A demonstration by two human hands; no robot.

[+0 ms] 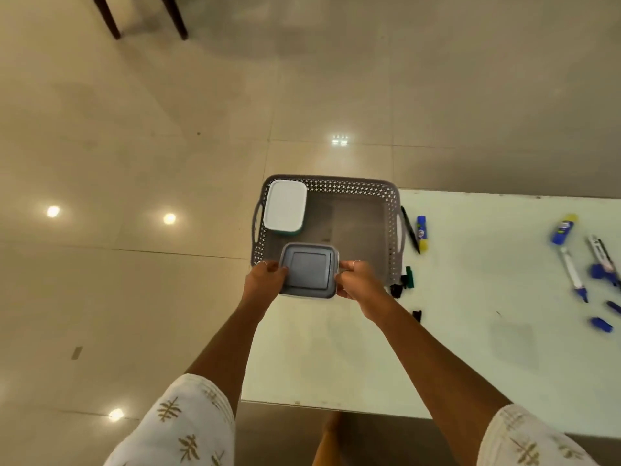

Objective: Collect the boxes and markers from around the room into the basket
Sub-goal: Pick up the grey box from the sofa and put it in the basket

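A grey perforated basket [353, 185] stands on the left end of a white table [470, 331]. A white-lidded box [285, 208] lies in its far left corner. I hold a square grey-lidded box [308, 270] over the basket's near rim, my left hand [265, 279] gripping its left side and my right hand [358, 280] its right side. On the table to the right lie a black marker [410, 229], a blue and yellow tube [422, 233], blue markers [573, 274] and loose caps [408, 277].
Glossy beige floor tiles spread to the left and beyond the table. Dark chair legs [112, 20] stand at the far top left. The table's near edge [302, 403] runs just in front of my legs.
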